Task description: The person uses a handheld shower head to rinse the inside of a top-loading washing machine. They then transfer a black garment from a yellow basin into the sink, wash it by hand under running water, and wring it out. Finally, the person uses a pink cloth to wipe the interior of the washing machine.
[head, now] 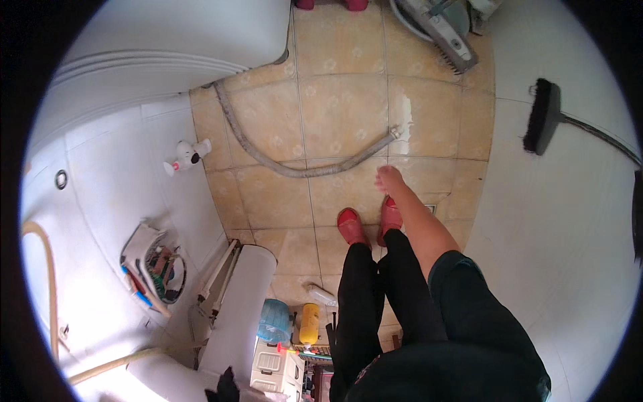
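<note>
My right hand (389,180) hangs low over the tiled floor, holding nothing that I can see; its fingers are blurred and loosely spread. Just ahead of it lies the pale fitting at the end of a grey drain hose (305,173), apart from the hand in the picture. From that end the hose curves left across the tiles to the underside of a large white fixture (186,35). A bright wet streak (406,118) marks the floor beside the hose end. Below the hand are my red slippers (350,223). My left hand is out of view.
A floor drain (431,207) sits beside my right foot. On the right wall hangs a broom (545,116). A grey brush head (454,42) leans over a basin at the top. Behind me are a white pedestal (241,301), a blue bin (274,321) and a yellow bottle (309,324).
</note>
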`<action>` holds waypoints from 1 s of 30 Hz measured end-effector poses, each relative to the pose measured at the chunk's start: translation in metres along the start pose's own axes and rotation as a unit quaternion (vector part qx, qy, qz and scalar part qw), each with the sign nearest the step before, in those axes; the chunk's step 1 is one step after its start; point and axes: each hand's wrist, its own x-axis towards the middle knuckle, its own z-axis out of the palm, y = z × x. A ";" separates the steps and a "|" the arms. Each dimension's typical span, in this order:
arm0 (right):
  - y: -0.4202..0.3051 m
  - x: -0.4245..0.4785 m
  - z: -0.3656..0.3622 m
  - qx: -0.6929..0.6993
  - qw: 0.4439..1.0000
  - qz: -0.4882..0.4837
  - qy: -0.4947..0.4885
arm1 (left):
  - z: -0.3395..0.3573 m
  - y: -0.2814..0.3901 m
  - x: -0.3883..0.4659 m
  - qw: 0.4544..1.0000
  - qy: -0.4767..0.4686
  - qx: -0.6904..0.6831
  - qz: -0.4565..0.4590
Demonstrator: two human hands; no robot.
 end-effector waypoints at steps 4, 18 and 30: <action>-0.059 0.056 0.014 0.225 0.944 0.207 0.122 | -0.015 0.002 -0.021 0.999 0.022 0.017 0.018; -0.158 -0.196 -0.129 0.404 0.892 -0.021 0.203 | 0.007 0.052 0.017 0.925 0.029 0.338 0.174; -0.434 -0.422 -0.099 -0.047 0.860 -0.507 0.042 | 0.003 0.036 0.014 0.997 -0.049 0.036 0.050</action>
